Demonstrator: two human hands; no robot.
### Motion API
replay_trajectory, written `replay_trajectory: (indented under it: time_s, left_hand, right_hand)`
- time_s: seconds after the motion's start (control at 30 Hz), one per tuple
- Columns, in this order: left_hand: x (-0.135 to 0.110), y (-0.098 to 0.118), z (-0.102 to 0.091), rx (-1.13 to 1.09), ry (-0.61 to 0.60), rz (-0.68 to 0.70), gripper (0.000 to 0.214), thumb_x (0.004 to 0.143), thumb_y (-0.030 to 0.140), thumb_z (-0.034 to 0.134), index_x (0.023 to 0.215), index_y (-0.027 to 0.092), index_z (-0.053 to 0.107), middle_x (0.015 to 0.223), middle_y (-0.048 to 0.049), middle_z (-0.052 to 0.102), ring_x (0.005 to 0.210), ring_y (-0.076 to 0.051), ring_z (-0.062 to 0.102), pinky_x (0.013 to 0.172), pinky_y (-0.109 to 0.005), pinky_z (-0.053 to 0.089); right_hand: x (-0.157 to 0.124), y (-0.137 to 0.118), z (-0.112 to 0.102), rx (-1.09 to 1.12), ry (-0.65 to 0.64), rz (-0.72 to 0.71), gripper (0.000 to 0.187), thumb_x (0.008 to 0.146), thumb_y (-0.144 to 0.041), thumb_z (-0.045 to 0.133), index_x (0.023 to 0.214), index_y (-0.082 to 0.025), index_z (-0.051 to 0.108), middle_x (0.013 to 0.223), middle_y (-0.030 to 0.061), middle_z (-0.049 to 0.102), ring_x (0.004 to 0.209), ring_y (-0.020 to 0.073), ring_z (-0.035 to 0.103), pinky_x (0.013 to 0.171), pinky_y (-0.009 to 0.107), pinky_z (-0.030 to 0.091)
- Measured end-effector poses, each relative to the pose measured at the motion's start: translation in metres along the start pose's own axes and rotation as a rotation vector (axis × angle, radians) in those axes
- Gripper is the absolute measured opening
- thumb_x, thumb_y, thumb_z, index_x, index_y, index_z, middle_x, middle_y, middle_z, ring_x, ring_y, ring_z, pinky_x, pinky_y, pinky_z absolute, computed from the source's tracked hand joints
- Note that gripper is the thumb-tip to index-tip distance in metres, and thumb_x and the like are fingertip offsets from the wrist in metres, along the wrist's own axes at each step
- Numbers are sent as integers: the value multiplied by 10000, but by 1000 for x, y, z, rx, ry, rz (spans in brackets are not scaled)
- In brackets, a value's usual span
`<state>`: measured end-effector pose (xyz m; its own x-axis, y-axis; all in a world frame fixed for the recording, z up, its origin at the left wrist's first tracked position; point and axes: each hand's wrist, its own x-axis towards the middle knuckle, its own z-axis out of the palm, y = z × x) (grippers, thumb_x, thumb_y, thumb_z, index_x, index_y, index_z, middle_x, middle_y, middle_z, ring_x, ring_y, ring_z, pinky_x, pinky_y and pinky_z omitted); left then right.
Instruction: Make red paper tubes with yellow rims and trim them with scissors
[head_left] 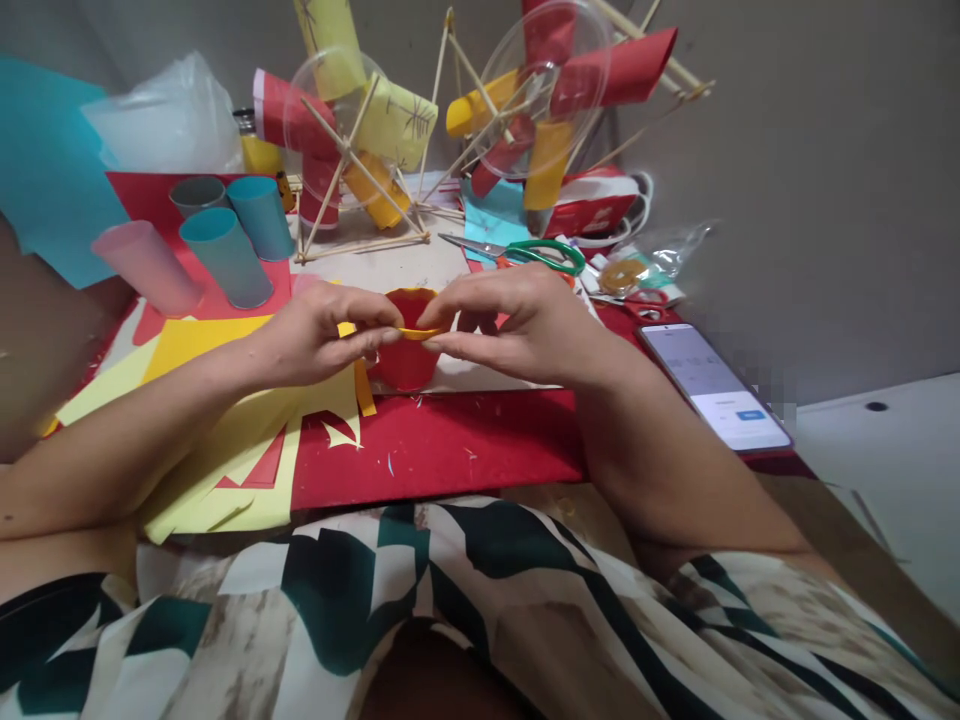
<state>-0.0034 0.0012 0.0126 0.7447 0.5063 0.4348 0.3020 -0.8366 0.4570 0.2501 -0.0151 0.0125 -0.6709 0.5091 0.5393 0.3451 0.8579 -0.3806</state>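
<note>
A small red paper cup (405,360) stands upright on the table between my hands. Across its rim runs a thin yellow paper strip (411,333). My left hand (319,330) pinches the strip's left end between thumb and fingers. From the other side, my right hand (510,320) pinches the strip's right end, fingers pressed together. Both hands hover at the cup's top edge. Below the cup lies a red paper sheet (450,445) with small scraps on it.
Yellow paper cut-offs (247,450) lie at the left. Paper tubes (225,255) in pink, teal and grey stand behind. Two stick-and-paper wheel models (352,130) rise at the back. Green-handled scissors (525,250) lie behind my hands. A phone (712,385) rests at the right.
</note>
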Motion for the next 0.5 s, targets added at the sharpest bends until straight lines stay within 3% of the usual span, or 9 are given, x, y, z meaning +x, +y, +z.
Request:
replay_trajectory:
  time_s: [0.17, 0.23, 0.33, 0.5]
  left_hand:
    - [2, -4, -14, -221, -120, -119, 346, 963, 486, 663, 907, 153, 739, 707, -46, 744, 630, -122, 683, 622, -196, 532]
    - [3, -6, -16, -243, -144, -139, 373, 954, 510, 668, 910, 148, 747, 715, -52, 743, 631, -125, 678, 615, -203, 536]
    - [2, -8, -17, -236, -182, -153, 364, 952, 496, 671, 929, 144, 757, 762, -64, 758, 632, -120, 681, 608, -198, 538]
    - [1, 6, -17, -47, -132, -95, 294, 938, 443, 686, 1076, 197, 770, 993, -97, 806, 694, -134, 699, 618, -210, 528]
  right_hand:
    - [1, 4, -7, 59, -27, -5, 136, 945, -240, 683, 1043, -167, 742, 1049, 81, 783, 830, 162, 702, 712, 276, 519]
    - [2, 6, -7, 100, -81, -13, 112, 958, -231, 661, 1005, -168, 740, 1003, 77, 783, 847, 166, 703, 737, 281, 527]
    - [3, 5, -7, 152, -142, 12, 104, 970, -209, 639, 956, -155, 728, 882, 42, 762, 709, 112, 658, 667, 235, 493]
    - [2, 2, -2, 111, -114, -35, 120, 977, -195, 634, 906, -137, 711, 787, 22, 715, 664, 93, 607, 649, 223, 446]
